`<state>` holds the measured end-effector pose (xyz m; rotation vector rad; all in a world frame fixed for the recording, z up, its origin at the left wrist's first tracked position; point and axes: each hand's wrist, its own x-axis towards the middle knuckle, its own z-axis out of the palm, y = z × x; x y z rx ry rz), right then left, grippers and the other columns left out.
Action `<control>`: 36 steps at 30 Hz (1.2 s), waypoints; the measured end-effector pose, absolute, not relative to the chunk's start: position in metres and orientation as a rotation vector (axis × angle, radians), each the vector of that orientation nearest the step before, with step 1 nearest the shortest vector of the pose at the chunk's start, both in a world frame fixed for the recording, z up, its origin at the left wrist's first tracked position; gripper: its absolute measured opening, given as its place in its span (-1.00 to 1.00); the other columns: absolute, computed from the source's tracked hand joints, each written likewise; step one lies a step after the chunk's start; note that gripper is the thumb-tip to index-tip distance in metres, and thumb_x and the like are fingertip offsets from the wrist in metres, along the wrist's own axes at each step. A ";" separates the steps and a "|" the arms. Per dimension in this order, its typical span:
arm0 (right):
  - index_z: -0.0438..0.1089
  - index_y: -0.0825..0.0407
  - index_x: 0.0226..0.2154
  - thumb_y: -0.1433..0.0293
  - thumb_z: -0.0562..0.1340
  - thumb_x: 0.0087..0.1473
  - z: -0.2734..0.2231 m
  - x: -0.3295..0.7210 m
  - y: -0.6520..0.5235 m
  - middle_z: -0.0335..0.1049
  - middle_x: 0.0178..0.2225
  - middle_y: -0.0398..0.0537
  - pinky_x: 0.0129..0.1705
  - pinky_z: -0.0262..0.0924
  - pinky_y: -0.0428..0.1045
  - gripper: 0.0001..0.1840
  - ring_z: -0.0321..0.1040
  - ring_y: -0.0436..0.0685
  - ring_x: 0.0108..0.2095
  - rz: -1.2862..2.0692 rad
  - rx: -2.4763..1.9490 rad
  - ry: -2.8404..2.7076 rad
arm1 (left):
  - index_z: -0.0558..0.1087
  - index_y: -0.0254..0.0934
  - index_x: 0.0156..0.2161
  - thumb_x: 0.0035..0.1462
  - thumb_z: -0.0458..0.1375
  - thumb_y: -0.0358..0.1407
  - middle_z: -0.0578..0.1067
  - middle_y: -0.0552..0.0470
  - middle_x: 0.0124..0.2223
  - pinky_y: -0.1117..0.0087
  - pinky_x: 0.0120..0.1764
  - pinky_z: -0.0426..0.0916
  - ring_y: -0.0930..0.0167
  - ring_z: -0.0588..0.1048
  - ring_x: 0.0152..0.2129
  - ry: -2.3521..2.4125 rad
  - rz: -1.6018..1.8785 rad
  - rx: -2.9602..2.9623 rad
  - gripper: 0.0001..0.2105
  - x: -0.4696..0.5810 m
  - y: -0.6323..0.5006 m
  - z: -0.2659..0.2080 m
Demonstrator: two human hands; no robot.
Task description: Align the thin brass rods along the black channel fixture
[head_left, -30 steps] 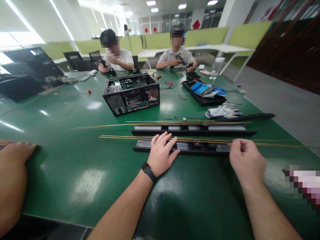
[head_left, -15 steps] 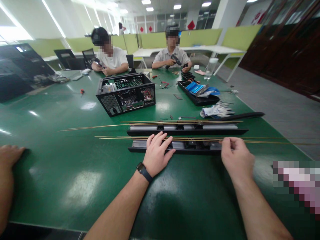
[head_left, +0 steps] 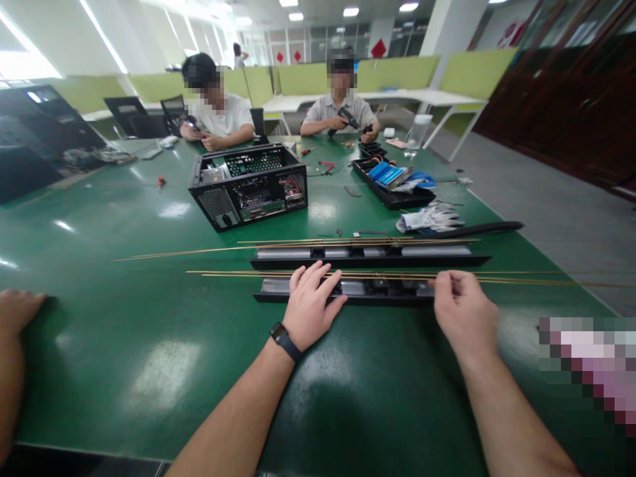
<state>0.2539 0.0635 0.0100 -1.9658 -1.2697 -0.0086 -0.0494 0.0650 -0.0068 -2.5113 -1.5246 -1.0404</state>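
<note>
Two bare forearms reach in from the bottom edge. The left forearm (head_left: 233, 417) slants up to the right, ending in the left hand (head_left: 312, 301), palm down, fingers slightly spread, thumb held out to the right. The right forearm (head_left: 514, 401) slants up to the left; well apart from its partner, the right hand (head_left: 467, 315) curls, thumb and forefinger pinched.

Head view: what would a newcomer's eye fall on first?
Probably the open black computer case on the green table, left of centre. Then the thin gold-coloured rods along the nearer black channel; the left hand lies spread across them, the right hand bunched farther right.
</note>
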 end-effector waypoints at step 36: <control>0.55 0.01 -0.15 0.08 0.10 0.32 0.011 0.268 0.067 0.58 -0.32 0.10 -0.12 0.28 0.14 -0.57 0.46 0.27 -0.34 -0.116 -2.132 -1.146 | 0.50 -0.12 0.30 0.42 0.26 -0.17 0.52 -0.17 0.35 -0.11 0.46 0.12 0.11 0.38 0.40 -1.538 -1.031 -2.519 -0.60 -0.050 0.064 -0.005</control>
